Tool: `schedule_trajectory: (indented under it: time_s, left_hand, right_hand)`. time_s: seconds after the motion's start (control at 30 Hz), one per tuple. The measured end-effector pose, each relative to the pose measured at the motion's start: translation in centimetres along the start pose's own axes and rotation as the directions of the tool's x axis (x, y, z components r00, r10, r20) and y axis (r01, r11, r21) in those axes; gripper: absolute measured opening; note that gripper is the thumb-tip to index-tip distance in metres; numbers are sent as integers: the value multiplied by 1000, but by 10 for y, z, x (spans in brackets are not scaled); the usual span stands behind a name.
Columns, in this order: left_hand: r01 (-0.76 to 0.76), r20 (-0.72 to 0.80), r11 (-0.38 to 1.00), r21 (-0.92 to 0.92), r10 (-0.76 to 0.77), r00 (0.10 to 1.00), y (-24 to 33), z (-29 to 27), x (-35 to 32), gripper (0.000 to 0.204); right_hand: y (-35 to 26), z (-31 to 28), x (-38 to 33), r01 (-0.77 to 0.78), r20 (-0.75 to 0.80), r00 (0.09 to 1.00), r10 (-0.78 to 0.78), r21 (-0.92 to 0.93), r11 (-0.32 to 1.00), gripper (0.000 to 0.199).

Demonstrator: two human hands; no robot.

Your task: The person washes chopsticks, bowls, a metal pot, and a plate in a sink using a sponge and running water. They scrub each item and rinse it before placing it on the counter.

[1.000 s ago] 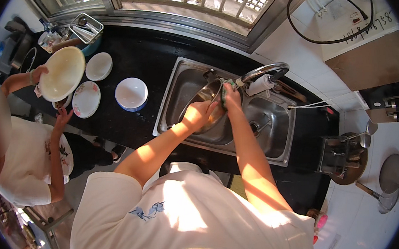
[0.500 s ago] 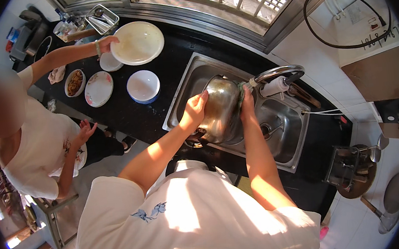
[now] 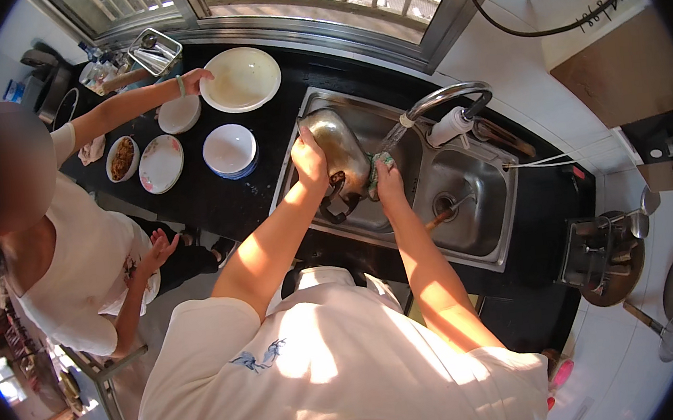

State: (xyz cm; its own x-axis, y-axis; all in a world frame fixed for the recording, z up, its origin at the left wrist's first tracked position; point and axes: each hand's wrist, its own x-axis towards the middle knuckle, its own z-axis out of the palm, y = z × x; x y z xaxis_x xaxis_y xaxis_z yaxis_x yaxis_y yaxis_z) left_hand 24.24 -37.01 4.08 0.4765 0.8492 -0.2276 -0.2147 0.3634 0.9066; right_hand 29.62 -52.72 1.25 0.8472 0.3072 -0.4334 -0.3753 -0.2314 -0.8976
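My left hand [image 3: 312, 162] grips the side of a shiny metal pot [image 3: 339, 149], which is tilted over the left basin of the sink [image 3: 413, 231]. A dark looped handle [image 3: 341, 200] sticks out from the pot's near side. With fingers closed round a green scouring pad [image 3: 378, 167], my right hand [image 3: 390, 187] presses against the pot's right side. Water runs from the curved faucet [image 3: 455, 95] just beyond that hand. The pot hides part of the left basin.
Left of me, a co-worker's hand [image 3: 196, 81] touches a large cream bowl [image 3: 241, 80]. On the black counter stand stacked white bowls [image 3: 230, 149], floral plates [image 3: 161, 164] and a bowl of food [image 3: 122, 158]. A rack of utensils [image 3: 592, 254] is at right.
The pot has moved left and turned, bringing its handle side into view; the scouring pad shows more. The co-worker's bowl has shifted and now looks set down on the counter. The view has turned slightly.
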Motion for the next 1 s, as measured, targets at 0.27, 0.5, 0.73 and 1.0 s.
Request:
schedule_trajectory:
  time_s: [0.27, 0.5, 0.73, 1.0]
  left_hand:
    - [-30, 270, 985, 172, -18, 963, 43, 6, -23, 40]
    - [-57, 471, 965, 255, -72, 879, 108, 1, -46, 28]
    - [-208, 618, 895, 394, -91, 781, 146, -20, -56, 24]
    - [-375, 772, 728, 574, -327, 546, 165, -39, -62, 36]
  right_hand:
    - [-12, -31, 46, -163, -170, 955, 242, 380, 911, 41]
    - [6, -43, 80, -75, 25, 997, 72, 192, 978, 24]
    - [9, -32, 107, -90, -351, 935, 46, -110, 990, 46]
    - [32, -26, 109, -103, -476, 874, 98, 14, 995, 54]
